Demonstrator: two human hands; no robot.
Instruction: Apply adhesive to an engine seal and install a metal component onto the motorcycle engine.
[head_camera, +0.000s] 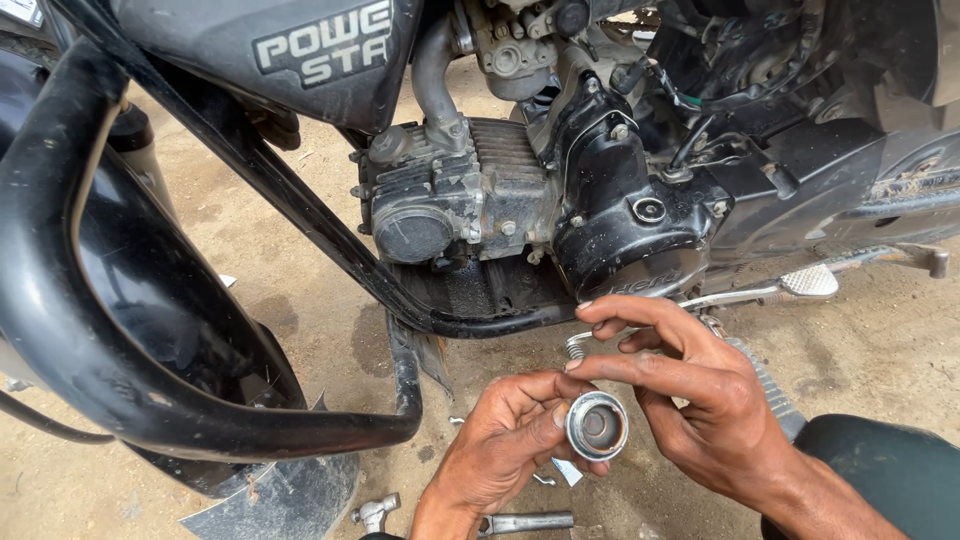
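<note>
Head view: round metal cap (596, 425) pinched in left hand (500, 455) fingertips, open mouth facing camera, below motorcycle engine (520, 195). Right hand (700, 400) just right, forefinger touching rim, coiled spring (578, 345) curled behind fingers; nearer equally.

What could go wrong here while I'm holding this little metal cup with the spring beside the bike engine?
1. The round metal cup sits only in the fingertips of the left hand and right hand; a slip could drop it onto the sandy ground, likely picking up grit.
2. The small spring at the right fingers looks loosely held and might pop away.
3. Tools lying below could be knelt on.
</note>
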